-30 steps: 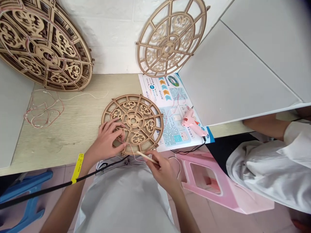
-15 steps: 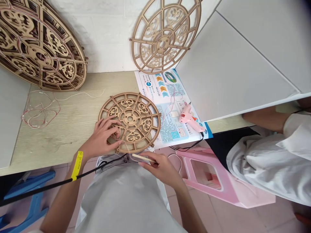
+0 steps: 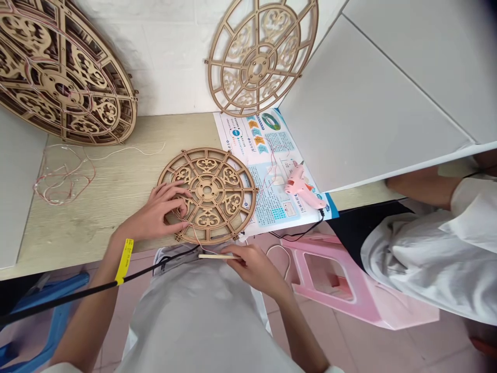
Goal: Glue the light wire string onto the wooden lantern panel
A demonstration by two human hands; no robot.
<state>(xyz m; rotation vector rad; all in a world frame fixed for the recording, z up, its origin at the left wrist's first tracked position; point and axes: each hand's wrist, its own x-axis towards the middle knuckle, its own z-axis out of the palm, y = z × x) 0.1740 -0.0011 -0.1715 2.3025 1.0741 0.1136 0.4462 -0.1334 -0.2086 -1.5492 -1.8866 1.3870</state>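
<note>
One thin wire point(image 3: 197, 236) apparently being worked along wooden disc point(image 3: 208, 198) | left hand point(image 3: 157, 211) half open, fingers on disc's left side | right hand point(image 3: 252, 264) pinches pale stick point(image 3: 213, 256) just off near rim | next likely needs steady wire guiding | disc round, brown, openwork, flat on surface point(image 3: 108, 212), overlapping printed sheet point(image 3: 272, 197)

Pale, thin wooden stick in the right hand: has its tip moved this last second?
Yes: against the pale wood-grain tabletop, the stick's tip moved left, toward the person.
</note>
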